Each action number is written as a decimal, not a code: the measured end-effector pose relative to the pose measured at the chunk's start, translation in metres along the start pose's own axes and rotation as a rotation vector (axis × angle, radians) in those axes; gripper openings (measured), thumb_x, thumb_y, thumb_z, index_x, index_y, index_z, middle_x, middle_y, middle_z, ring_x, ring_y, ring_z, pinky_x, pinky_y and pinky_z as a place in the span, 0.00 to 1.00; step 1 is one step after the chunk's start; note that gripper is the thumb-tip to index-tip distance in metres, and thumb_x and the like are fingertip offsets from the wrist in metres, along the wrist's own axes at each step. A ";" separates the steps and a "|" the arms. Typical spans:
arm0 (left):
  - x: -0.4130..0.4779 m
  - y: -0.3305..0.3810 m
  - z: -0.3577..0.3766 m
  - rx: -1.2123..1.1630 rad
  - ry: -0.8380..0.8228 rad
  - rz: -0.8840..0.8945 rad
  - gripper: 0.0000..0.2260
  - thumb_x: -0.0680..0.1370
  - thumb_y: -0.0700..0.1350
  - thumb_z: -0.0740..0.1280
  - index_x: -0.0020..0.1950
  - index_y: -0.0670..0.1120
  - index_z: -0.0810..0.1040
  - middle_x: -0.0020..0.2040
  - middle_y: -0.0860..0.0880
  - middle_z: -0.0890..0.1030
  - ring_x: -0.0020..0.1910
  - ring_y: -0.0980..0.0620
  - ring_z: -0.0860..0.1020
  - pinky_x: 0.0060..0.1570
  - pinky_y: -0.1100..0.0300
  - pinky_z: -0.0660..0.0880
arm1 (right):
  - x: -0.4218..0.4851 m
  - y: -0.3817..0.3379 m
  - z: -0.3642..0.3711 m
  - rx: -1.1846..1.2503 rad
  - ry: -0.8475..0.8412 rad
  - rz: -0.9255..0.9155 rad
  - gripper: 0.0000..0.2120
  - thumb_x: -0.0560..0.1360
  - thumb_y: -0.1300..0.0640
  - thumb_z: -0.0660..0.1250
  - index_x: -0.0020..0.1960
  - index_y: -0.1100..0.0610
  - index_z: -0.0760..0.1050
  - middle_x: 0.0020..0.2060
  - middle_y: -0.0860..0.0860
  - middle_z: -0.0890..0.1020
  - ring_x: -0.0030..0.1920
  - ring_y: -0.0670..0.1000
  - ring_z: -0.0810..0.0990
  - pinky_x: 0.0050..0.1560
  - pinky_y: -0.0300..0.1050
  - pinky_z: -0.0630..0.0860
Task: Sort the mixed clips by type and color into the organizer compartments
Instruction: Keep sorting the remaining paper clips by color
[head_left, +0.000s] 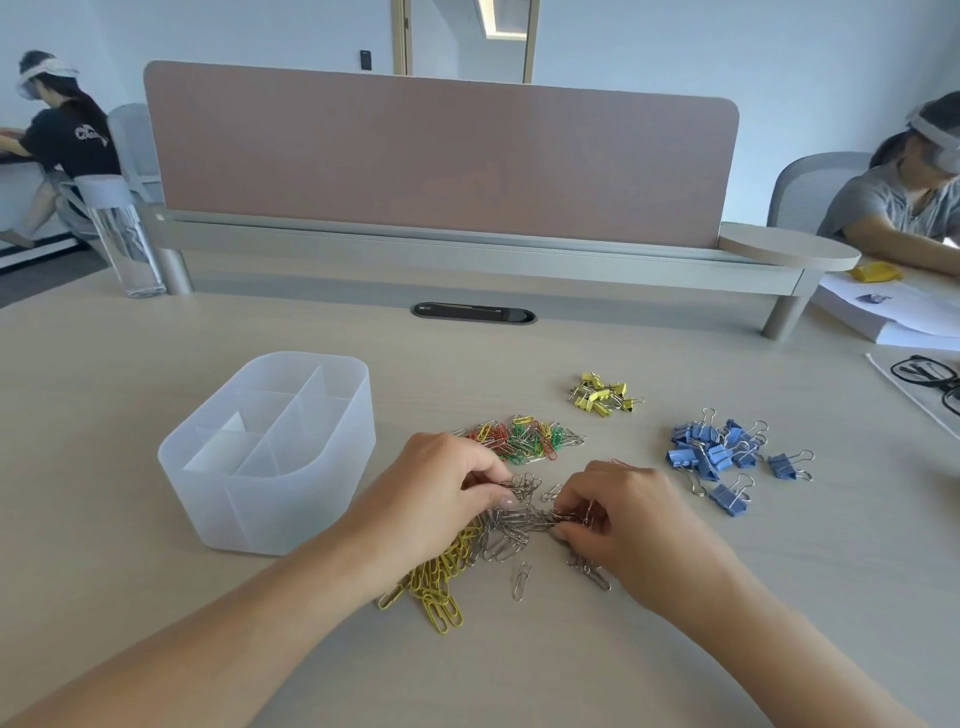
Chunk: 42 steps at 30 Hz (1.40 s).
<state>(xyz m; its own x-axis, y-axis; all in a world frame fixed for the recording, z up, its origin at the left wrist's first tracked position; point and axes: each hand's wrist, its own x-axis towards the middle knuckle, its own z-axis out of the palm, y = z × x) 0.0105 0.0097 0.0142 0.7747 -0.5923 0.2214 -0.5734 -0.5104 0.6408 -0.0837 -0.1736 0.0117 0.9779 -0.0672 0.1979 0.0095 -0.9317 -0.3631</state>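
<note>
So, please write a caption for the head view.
Left hand and right hand pinch silver paper clips beside the organizer; blue binder clips lie apart.

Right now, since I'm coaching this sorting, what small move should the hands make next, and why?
Probably lift the pinched bunch of silver clips clear of the pile and carry it to the organizer. Both the left hand and right hand already pinch silver clips, the yellow clips form their own heap, and the organizer looks empty.

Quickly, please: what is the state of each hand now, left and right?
Left hand: closed, pinching silver paper clips.
Right hand: closed, pinching clips of the same pile.
</note>
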 end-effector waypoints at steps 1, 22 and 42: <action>0.000 0.000 0.000 -0.003 -0.002 0.003 0.03 0.71 0.52 0.75 0.42 0.56 0.84 0.34 0.55 0.81 0.33 0.54 0.77 0.39 0.52 0.77 | 0.000 0.001 0.000 0.020 0.006 0.017 0.03 0.72 0.51 0.72 0.46 0.47 0.81 0.38 0.40 0.76 0.42 0.44 0.74 0.49 0.43 0.73; 0.005 0.016 -0.057 -0.084 -0.005 0.065 0.01 0.72 0.50 0.75 0.40 0.56 0.85 0.35 0.51 0.83 0.28 0.57 0.68 0.29 0.64 0.64 | 0.006 -0.016 -0.054 0.769 0.046 0.360 0.07 0.65 0.60 0.77 0.42 0.61 0.83 0.34 0.58 0.85 0.30 0.50 0.83 0.31 0.35 0.77; -0.004 -0.073 -0.189 0.322 0.022 -0.250 0.02 0.71 0.46 0.76 0.43 0.51 0.87 0.39 0.53 0.84 0.42 0.51 0.81 0.40 0.61 0.75 | 0.095 -0.101 -0.025 1.148 -0.126 0.252 0.08 0.60 0.62 0.74 0.39 0.63 0.82 0.35 0.57 0.81 0.32 0.50 0.79 0.35 0.37 0.81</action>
<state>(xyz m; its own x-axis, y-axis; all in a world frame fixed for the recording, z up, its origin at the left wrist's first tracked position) 0.0999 0.1670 0.1055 0.9044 -0.4134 0.1059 -0.4179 -0.8081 0.4151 0.0031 -0.0952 0.0902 0.9921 -0.1080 -0.0645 -0.0677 -0.0262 -0.9974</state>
